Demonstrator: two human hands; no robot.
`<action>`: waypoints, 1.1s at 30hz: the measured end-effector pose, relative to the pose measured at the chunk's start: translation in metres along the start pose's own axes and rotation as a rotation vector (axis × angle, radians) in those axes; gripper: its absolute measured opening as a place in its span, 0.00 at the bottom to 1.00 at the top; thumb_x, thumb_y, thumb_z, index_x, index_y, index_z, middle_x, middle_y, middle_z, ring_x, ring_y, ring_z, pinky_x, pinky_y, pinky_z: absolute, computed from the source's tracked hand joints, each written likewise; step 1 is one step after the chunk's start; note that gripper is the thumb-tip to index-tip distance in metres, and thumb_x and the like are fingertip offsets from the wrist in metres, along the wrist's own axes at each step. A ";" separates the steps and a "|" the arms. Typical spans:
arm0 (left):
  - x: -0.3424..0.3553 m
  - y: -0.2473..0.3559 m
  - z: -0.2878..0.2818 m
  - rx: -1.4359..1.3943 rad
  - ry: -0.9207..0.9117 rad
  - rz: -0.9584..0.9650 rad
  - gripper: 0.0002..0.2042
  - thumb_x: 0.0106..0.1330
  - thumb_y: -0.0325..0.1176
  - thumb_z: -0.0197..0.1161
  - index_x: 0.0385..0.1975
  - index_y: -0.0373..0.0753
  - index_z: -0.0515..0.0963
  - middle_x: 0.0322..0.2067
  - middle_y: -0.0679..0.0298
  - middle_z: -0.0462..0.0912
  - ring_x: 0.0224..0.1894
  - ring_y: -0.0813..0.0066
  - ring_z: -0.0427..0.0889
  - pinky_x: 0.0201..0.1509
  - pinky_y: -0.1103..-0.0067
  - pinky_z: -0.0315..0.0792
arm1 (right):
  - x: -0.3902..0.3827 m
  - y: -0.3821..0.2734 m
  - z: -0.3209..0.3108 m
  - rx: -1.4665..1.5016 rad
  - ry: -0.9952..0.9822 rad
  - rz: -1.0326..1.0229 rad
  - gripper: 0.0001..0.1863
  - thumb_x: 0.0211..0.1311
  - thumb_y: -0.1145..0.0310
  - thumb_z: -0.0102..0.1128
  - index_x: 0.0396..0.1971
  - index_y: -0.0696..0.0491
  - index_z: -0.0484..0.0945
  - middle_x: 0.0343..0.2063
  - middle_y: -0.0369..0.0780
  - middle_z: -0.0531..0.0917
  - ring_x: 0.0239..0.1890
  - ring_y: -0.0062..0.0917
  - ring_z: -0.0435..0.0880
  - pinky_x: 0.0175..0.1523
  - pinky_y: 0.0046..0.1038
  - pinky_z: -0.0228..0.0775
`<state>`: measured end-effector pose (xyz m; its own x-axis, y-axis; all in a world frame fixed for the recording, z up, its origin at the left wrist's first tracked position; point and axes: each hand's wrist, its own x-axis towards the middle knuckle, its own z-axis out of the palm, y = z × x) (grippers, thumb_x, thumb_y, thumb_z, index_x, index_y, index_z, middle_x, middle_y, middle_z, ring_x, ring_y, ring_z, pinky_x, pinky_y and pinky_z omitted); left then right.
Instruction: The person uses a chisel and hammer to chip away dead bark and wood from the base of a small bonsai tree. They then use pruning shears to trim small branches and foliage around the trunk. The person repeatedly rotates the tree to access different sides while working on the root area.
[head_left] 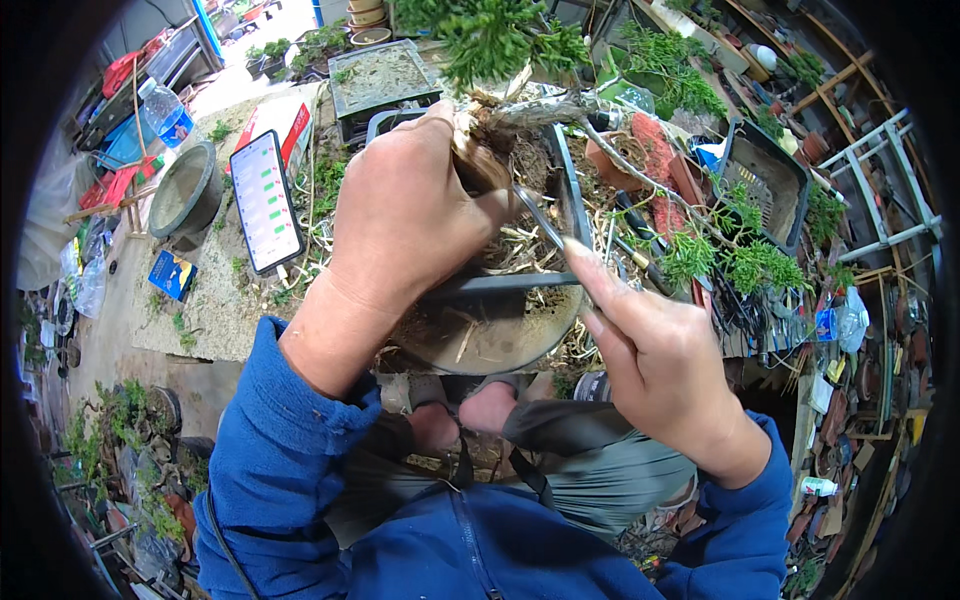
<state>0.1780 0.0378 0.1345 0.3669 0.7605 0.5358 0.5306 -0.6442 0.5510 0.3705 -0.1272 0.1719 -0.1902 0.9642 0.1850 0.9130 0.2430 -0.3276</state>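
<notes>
A small juniper tree (535, 112) with a gnarled trunk stands in a dark plastic pot (572, 185). My left hand (410, 205) is closed round the lower trunk, where a strip of bare brown wood shows beside my fingers. In my right hand (660, 345) is a slim metal carving tool (538, 215), its handle mostly hidden by my fingers. Its tip meets the wood right by my left thumb. Pale wood shavings (515, 250) lie on the soil below. Green foliage (500, 40) rises beyond my left hand, and a thin branch (650, 178) reaches right.
Left on the worktop are a lit phone (266, 200), a grey round pot (188, 190), a water bottle (168, 115) and a small blue box (172, 275). A black basket (765, 185) and loose tools crowd the right. A round tray (480, 335) sits at the near edge.
</notes>
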 end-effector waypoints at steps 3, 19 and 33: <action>0.001 -0.001 -0.001 -0.057 -0.009 0.006 0.24 0.48 0.42 0.85 0.39 0.36 0.83 0.33 0.49 0.89 0.41 0.44 0.90 0.47 0.58 0.83 | -0.005 0.006 0.003 0.275 -0.053 0.102 0.27 0.70 0.83 0.62 0.69 0.63 0.78 0.51 0.58 0.89 0.48 0.43 0.94 0.54 0.34 0.84; 0.009 -0.008 0.000 -0.205 0.005 -0.096 0.19 0.58 0.47 0.83 0.37 0.37 0.90 0.28 0.50 0.90 0.32 0.49 0.90 0.40 0.64 0.82 | 0.038 0.010 0.009 0.071 0.134 -0.128 0.26 0.69 0.81 0.65 0.66 0.60 0.82 0.49 0.55 0.90 0.41 0.45 0.93 0.47 0.35 0.84; 0.003 -0.008 0.002 0.032 0.012 0.145 0.21 0.60 0.42 0.84 0.47 0.38 0.86 0.35 0.55 0.92 0.36 0.56 0.92 0.44 0.67 0.84 | 0.006 0.017 0.007 0.148 0.086 -0.044 0.25 0.69 0.83 0.63 0.66 0.63 0.81 0.52 0.55 0.90 0.51 0.43 0.94 0.55 0.31 0.84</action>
<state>0.1764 0.0457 0.1301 0.4324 0.6583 0.6161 0.4967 -0.7442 0.4465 0.3826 -0.1165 0.1614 -0.1910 0.9412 0.2787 0.8405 0.3034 -0.4488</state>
